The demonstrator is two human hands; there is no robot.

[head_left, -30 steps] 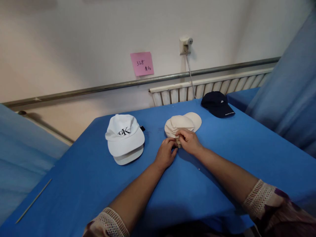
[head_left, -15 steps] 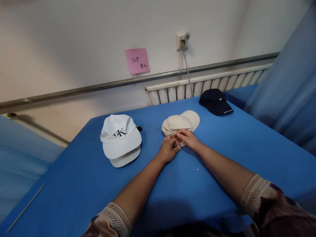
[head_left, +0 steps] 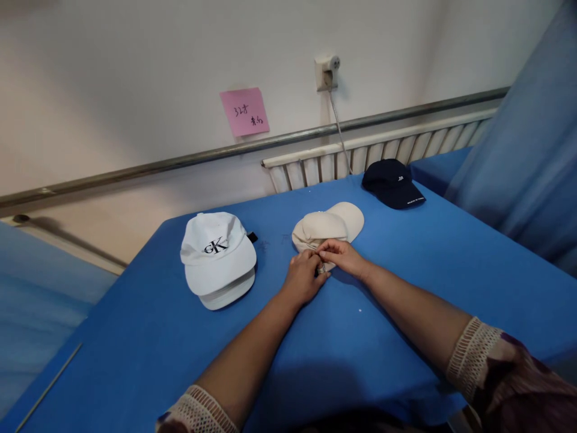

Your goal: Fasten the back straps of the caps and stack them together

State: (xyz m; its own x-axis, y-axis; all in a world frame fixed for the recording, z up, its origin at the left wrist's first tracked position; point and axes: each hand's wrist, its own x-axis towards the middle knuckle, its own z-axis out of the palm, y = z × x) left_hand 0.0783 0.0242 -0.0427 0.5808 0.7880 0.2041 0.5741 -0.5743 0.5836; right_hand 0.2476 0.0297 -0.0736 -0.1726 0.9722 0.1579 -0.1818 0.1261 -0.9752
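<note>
A beige cap (head_left: pixel 325 226) lies on the blue-covered table (head_left: pixel 315 337), its brim toward the back right. My left hand (head_left: pixel 303 275) is closed on the cap's near edge, where a small metal buckle (head_left: pixel 321 269) shows between the fingers. From the right, my right hand (head_left: pixel 341 255) pinches the strap or edge beside that buckle; the fingertips of both hands nearly meet. Part of the strap is hidden under the fingers. Left of my hands sits a stack of white caps (head_left: pixel 219 255), the upper one with black letters. A dark navy cap (head_left: pixel 391 182) rests at the back right.
Behind the table run a metal rail (head_left: pixel 180 162) and a white radiator (head_left: pixel 360 157). A cable (head_left: pixel 338 123) hangs down from a wall socket (head_left: pixel 325 73). Pink paper (head_left: pixel 244 112) is stuck to the wall. Blue curtains (head_left: pixel 532 138) border the right side. A thin stick (head_left: pixel 48 388) lies at left.
My left hand has turned slightly and its fingers have shifted on the buckle. My right hand stays pinched at the cap's edge. The whole view has moved a little.
</note>
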